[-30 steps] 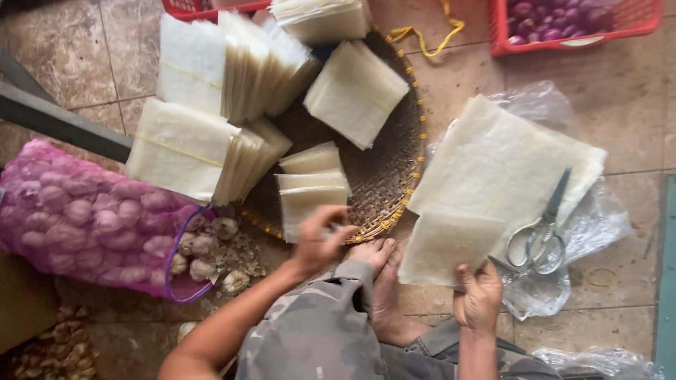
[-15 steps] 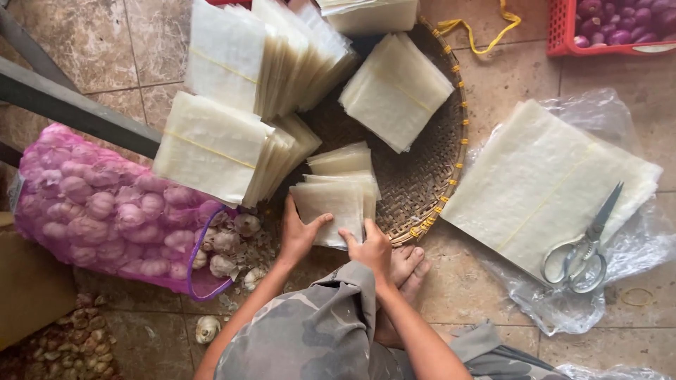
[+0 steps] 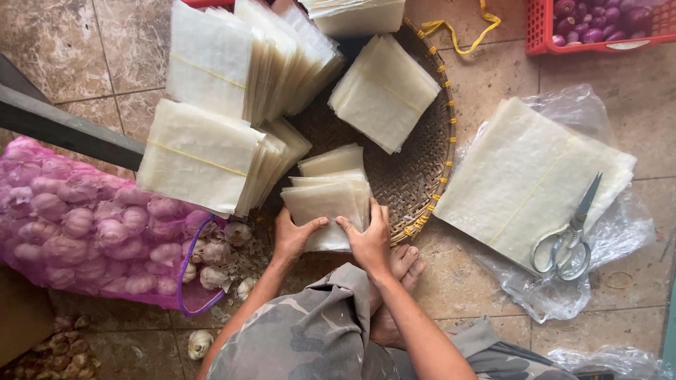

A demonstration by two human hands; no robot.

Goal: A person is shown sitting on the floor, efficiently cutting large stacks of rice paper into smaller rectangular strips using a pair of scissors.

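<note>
A small stack of pale translucent square sheets (image 3: pixel 329 199) lies at the near rim of a round woven tray (image 3: pixel 415 169) on the tiled floor. My left hand (image 3: pixel 296 236) grips the stack's near left corner. My right hand (image 3: pixel 366 239) presses on its near right edge, fingers over the top sheet. My bare foot (image 3: pixel 403 262) rests on the floor just right of my right hand. More banded bundles of the same sheets (image 3: pixel 201 155) stand and lean on the tray behind the stack.
A pink mesh sack of garlic (image 3: pixel 91 225) lies at left, with loose bulbs by its mouth. Scissors (image 3: pixel 567 232) rest on a large sheet pile (image 3: pixel 521 176) over clear plastic at right. A red basket of shallots (image 3: pixel 598 24) sits far right. A dark bar (image 3: pixel 63 127) crosses at left.
My right hand left the floor at right and came to the small stack. Both hands now hold the stack at the tray's near rim. The view shifted right and closer.
</note>
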